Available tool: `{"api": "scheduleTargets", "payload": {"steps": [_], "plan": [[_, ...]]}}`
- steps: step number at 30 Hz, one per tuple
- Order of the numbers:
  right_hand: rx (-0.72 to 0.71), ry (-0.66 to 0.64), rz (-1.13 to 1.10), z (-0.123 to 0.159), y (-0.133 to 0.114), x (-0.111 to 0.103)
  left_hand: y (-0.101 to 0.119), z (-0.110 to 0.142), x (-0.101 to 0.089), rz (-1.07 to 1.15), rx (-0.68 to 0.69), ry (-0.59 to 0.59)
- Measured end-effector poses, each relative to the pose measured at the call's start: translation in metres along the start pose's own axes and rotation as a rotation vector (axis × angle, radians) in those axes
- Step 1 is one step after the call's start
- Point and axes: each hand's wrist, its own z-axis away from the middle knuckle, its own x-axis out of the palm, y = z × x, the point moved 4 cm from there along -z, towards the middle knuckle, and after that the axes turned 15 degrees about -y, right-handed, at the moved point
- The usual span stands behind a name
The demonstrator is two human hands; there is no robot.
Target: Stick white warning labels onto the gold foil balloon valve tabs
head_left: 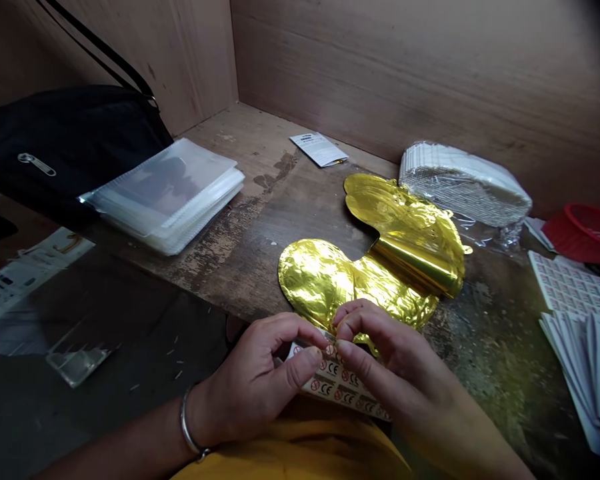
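Note:
A white sheet of small printed stickers (336, 385), marked with CE signs and red prohibition symbols, lies between my hands near the table's front edge. My left hand (267, 370) pinches the sheet's upper left part between thumb and fingers; a metal bangle circles that wrist. My right hand (387, 353) is closed with thumb and index fingertip together at the sheet's top edge. Whatever sits in that pinch is too small to make out. Just beyond the fingers lies a shiny gold foil balloon (315, 270), flat and partly folded over.
A stack of clear plastic sleeves (175, 193) lies left, against a black bag (70, 143). Behind the balloon sit a folded paper (320, 148) and a plastic-wrapped white bundle (460, 180). At right are a red basket (585, 230), more sticker sheets (575, 283) and papers (587, 367). Wooden walls enclose the back.

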Motion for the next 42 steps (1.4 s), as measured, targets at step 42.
{"api": "scheduleTargets", "payload": {"steps": [42], "plan": [[-0.006,0.429,0.047,0.023,0.014,-0.028,-0.030,0.009,-0.002,0.135,-0.228,-0.021]]}}
